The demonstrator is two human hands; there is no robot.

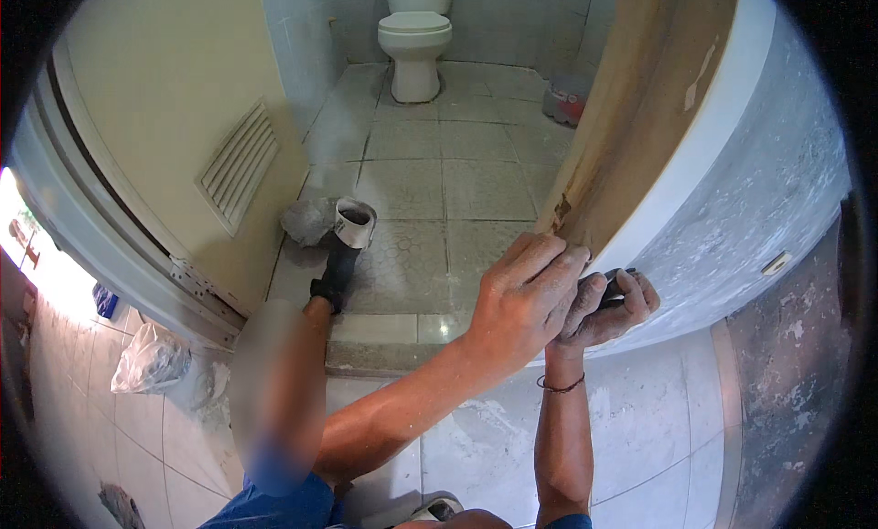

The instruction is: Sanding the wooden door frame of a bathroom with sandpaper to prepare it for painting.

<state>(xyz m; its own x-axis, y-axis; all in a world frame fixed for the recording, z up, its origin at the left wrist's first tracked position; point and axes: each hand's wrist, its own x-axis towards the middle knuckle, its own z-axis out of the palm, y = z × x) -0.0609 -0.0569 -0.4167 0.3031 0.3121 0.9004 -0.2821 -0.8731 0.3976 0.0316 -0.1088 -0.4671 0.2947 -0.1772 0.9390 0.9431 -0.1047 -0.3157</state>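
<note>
My left hand (526, 291) is closed at the lower part of the wooden door frame (645, 117), its fingers curled against the frame's edge. What those fingers hold, if anything, is hidden. Right beside it, my right hand (611, 311) is closed around a small dark object (618, 284), mostly covered by the fingers. Both hands are dusty and nearly touch each other. A white trim strip (690, 163) runs along the frame above them. Just over my left hand, the wood has a dark broken patch (561, 211).
At left stands a cream door (174, 90) with a louvred vent (240, 166). Beyond the raised sill (375, 328) is a toilet (414, 49). A limb with a black covering (337, 277) reaches a whitish cup-like shape (354, 220). A plastic bag (151, 358) lies at left.
</note>
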